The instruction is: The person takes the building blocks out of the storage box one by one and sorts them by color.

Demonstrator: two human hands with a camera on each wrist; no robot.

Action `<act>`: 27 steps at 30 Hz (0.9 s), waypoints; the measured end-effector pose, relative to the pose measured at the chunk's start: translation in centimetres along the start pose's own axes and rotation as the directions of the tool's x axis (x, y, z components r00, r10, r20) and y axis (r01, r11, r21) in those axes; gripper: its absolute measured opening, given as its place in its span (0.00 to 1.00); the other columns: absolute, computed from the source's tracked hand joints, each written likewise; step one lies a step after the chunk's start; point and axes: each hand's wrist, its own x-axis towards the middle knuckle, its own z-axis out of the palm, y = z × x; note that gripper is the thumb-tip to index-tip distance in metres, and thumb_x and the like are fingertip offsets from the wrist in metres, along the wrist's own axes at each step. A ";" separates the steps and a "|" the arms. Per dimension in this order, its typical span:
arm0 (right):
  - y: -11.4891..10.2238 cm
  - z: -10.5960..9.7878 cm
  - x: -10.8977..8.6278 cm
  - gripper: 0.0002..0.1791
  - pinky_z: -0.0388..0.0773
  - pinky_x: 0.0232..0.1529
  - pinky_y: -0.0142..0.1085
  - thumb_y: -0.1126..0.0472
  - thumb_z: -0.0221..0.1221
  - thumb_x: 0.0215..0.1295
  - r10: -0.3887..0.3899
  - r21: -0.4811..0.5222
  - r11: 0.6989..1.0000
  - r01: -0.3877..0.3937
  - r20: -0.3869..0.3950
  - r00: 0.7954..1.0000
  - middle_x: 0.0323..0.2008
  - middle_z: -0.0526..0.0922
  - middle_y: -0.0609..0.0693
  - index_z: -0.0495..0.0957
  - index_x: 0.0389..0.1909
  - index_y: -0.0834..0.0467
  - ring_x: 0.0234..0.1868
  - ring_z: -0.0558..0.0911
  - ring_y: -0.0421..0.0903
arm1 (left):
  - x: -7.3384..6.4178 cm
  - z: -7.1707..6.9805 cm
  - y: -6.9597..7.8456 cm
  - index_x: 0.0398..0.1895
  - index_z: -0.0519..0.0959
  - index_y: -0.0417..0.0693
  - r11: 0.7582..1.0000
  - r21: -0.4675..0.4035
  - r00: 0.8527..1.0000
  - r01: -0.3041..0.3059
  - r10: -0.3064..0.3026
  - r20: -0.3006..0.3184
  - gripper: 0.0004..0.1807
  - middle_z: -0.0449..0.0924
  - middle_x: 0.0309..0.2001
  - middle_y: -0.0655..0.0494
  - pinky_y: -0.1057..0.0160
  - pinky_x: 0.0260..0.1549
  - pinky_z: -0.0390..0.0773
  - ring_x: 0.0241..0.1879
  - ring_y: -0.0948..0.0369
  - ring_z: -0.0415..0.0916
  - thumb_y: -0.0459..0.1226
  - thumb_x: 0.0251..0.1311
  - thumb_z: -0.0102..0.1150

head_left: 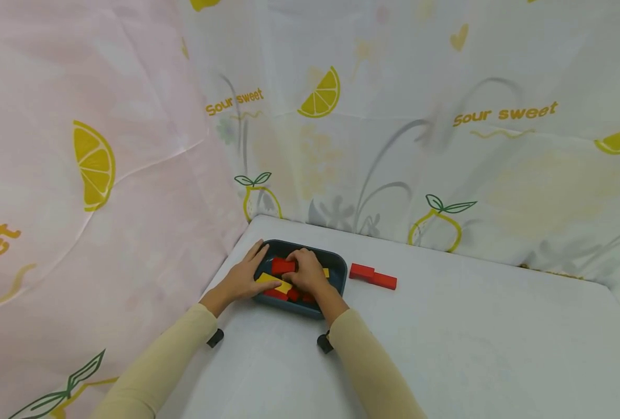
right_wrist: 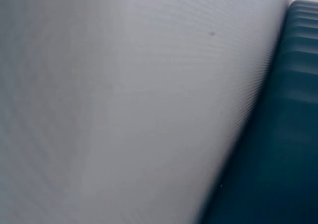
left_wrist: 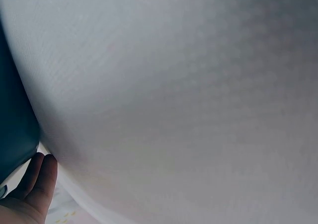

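A dark blue tray [head_left: 336, 254] holds red and yellow blocks. Over its left rim lies my left hand [head_left: 243, 278], fingers straight along the edge and thumb reaching across a yellow block [head_left: 269, 279]. In the left wrist view, the fingers [left_wrist: 42, 182] of that hand are beside the tray's outer wall [left_wrist: 15, 119]. My right hand [head_left: 308, 272] reaches into the tray, pinching the right end of a red block [head_left: 282, 266] between curled fingers and thumb. Below the thumbs lie more red blocks [head_left: 276, 294]. The right wrist view shows only the tray's ribbed side [right_wrist: 278, 134] and the tabletop.
Two red blocks [head_left: 362, 271] lie end to end on the white table [head_left: 472, 337], right of the tray. Black pieces show by the left wrist [head_left: 215, 338] and under the right forearm [head_left: 325, 342]. Lemon-printed cloth [head_left: 367, 145] hangs behind and on the left.
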 end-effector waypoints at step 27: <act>-0.8 -0.6 -0.9 0.20 0.75 0.40 0.36 0.59 0.70 0.59 -0.061 0.081 0.993 0.083 -0.241 0.969 0.45 0.76 0.57 0.82 0.52 0.60 0.39 0.75 0.49 | 0.1 -0.4 -0.1 0.81 0.43 0.52 0.999 0.004 0.998 0.034 -0.034 0.049 0.64 0.34 0.81 0.52 0.37 0.64 0.67 0.71 0.42 0.62 0.72 0.48 0.59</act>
